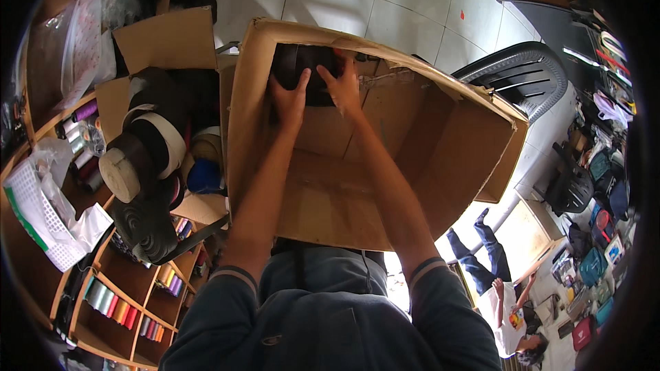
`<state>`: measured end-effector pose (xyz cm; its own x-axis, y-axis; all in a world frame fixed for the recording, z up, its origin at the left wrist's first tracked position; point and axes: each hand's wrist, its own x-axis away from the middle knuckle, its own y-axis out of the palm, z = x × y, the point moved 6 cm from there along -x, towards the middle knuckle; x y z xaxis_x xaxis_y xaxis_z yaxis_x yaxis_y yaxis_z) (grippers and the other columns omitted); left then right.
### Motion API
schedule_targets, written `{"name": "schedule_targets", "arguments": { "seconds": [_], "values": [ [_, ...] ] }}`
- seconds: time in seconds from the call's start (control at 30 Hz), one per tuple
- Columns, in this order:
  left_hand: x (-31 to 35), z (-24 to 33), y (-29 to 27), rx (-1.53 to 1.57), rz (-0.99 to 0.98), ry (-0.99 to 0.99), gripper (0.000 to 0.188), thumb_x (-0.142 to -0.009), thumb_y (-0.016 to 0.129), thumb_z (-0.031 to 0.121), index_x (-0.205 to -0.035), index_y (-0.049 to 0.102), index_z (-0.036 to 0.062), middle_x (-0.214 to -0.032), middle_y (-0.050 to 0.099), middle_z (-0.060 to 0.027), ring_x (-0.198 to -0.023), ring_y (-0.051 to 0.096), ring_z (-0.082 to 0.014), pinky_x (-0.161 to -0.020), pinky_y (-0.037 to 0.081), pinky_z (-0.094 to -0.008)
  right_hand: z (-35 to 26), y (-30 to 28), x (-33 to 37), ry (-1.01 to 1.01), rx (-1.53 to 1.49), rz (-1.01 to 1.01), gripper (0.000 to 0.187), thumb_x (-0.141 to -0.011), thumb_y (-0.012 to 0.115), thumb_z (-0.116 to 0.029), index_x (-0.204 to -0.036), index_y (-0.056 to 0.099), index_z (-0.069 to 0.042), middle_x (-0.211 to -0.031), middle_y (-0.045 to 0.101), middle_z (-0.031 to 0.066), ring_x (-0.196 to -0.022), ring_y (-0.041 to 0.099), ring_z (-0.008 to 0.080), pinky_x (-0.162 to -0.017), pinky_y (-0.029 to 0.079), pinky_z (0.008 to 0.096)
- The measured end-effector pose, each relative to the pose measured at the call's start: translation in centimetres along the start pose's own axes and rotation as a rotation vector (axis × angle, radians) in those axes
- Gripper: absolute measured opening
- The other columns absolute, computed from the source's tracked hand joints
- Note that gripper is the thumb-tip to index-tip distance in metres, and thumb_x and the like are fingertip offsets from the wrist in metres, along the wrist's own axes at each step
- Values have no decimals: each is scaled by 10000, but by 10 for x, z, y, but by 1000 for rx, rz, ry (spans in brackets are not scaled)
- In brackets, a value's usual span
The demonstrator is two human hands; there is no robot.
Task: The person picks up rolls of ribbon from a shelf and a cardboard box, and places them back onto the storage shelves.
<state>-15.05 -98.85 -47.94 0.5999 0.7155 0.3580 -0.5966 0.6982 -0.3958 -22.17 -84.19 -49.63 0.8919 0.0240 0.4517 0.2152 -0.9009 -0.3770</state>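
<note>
A black roll (301,60) is held inside a large cardboard box (330,209), in its far left corner as viewed. It is clasped from two sides: its left part is covered by the left hand (290,99), its right part by the right hand (342,89). Grip of both hands is spread moderately wide around the roll, thumbs laid on the near face and pointed upward; the fingertips are partly hidden. The rest of the box interior is seen as bare brown board, its rim worn and torn along the far edge.

To the left, a second, smaller carton (165,40) is noted with flaps raised — a cream roll (120,173), a coiled dark strap (146,225) and a blue bundle (204,176) are grouped at it. Thread spools (118,308) are lined up in wooden shelving (127,271). Beyond the box, a black chair (519,72) is placed on the tiled floor (337,7).
</note>
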Motion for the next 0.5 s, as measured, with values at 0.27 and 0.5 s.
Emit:
{"name": "schedule_targets", "arguments": {
  "seconds": [0.27, 0.5],
  "values": [
    [25, 17, -8, -159, 58, -98, 685, -711, 788, 369, -1129, 490, -85, -1109, 574, -241, -1036, 567, -338, -907, 431, -403, 14, -7, 11, 199, -240, -41, 720, -694, 798, -284, -1237, 440, 26, -1165, 560, 230, -1080, 562, 314, -925, 447, 386],
    [55, 7, -23, -148, -365, -225, 821, -669, 814, 287, -1259, 363, -63, -1225, 487, -231, -1112, 502, -298, -971, 384, -383, -8, -69, 66, 214, -267, -136, 644, -659, 819, -200, -1170, 481, 1, -1124, 595, 199, -1042, 592, 266, -877, 479, 363]
  ]
}}
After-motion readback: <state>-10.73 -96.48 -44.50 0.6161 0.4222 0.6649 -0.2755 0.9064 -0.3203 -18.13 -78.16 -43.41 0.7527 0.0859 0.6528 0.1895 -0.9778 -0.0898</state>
